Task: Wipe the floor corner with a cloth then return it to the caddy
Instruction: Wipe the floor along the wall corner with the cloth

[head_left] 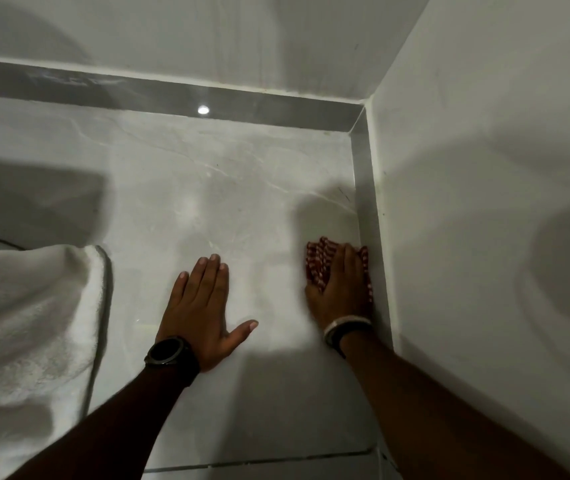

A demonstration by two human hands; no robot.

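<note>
A red-and-white checked cloth (321,263) lies on the grey tiled floor against the right skirting. My right hand (342,289) lies flat on top of it, pressing it down, with most of the cloth hidden under the palm. My left hand (200,306) rests flat on the bare floor to the left, fingers together and thumb spread, holding nothing. The floor corner (354,131) lies further ahead, where the dark skirting strips meet. No caddy is in view.
A white towel or bedding (30,323) hangs down onto the floor at the left. White walls (484,168) close the space on the right and at the back. A tile joint (259,460) crosses the floor near me.
</note>
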